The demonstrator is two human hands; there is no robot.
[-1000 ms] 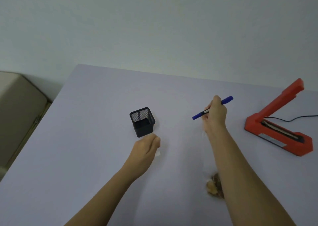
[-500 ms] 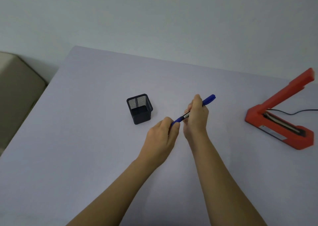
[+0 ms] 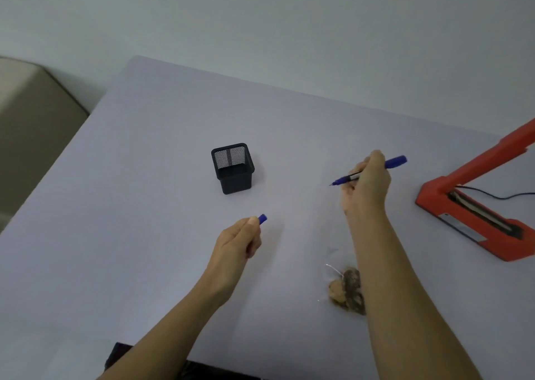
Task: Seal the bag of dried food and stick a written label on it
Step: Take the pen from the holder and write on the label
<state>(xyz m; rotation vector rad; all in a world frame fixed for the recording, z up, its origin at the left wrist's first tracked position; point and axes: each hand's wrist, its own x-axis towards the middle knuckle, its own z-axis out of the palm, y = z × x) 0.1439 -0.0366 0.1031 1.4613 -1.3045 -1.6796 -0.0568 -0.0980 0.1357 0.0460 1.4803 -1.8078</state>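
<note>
Bag (image 3: 346, 288) lies on the bench (image 3: 144, 235), partly under my right forearm. My right hand (image 3: 366, 187) grips the uncapped pen (image 3: 395, 162); my left hand (image 3: 238, 242) pinches its cap (image 3: 262, 219).

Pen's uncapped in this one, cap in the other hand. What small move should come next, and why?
Probably set the cap down from the left hand onto the table, freeing that hand to steady whatever gets written on. The right hand holds the pen with its tip bared, held above the table. No label is visible now; the bag of dried food lies beside the right forearm.
</note>
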